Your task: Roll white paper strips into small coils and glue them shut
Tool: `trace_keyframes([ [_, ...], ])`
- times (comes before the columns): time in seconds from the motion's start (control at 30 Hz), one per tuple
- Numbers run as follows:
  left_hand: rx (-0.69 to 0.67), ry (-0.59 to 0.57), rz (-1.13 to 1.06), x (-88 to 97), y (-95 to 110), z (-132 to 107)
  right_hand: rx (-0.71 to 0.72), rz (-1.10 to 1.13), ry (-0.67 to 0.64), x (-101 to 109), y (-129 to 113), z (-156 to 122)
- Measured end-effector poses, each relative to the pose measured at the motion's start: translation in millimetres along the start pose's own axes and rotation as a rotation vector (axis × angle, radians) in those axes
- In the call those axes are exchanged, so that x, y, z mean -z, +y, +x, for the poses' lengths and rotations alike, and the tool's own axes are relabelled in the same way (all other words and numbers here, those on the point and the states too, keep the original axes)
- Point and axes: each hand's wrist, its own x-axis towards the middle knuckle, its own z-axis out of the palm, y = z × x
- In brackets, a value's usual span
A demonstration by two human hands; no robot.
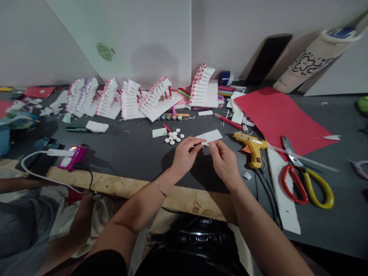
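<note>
Both my hands meet over the dark grey table (132, 149) and pinch a small white foam strip (211, 136). My left hand (185, 155) grips its near left end with closed fingers. My right hand (222, 159) pinches it from the right. A cluster of small white discs (174, 138) lies just left of my hands. A yellow hot glue gun (251, 147) rests on the table right of my right hand.
Several white foam stair-like models (130, 99) stand in a row at the back. A red sheet (276, 115), red-and-yellow scissors (304, 176), markers (228, 122), a pink device (71, 157) with a white cable, and a phone (266, 57) leaning on the wall surround the spot. Another person's arm (17, 184) is at left.
</note>
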Motion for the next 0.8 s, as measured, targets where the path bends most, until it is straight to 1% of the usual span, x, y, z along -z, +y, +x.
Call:
trace_keyframes([
  [0.13, 0.061, 0.005, -0.032, -0.3, -3.0, -0.5, 0.007, -0.032, 0.002, 0.6, -0.1, 0.6],
  [0.3, 0.082, 0.053, -0.002, 0.4, -7.4, 1.0, 0.067, -0.128, -0.004, -3.3, -3.7, -2.3],
  [0.47, -0.014, 0.086, 0.2, -1.3, -4.4, 0.1, 0.125, -0.187, -0.016, -7.3, -2.7, -5.6],
  [0.57, -0.092, 0.066, 0.312, -4.2, -2.3, -0.7, 0.121, -0.227, 0.005, -8.1, 0.6, -5.7],
  [0.63, -0.129, 0.036, 0.342, -6.0, -2.0, -1.1, 0.102, -0.242, 0.031, -8.0, 2.0, -4.9],
  [0.73, -0.122, -0.01, 0.298, -6.8, -2.7, -1.7, 0.078, -0.231, 0.054, -6.7, 1.9, -2.9],
  [0.8, -0.056, -0.008, 0.209, -5.7, -4.0, -1.6, 0.082, -0.214, 0.051, -5.2, 1.1, -1.5],
])
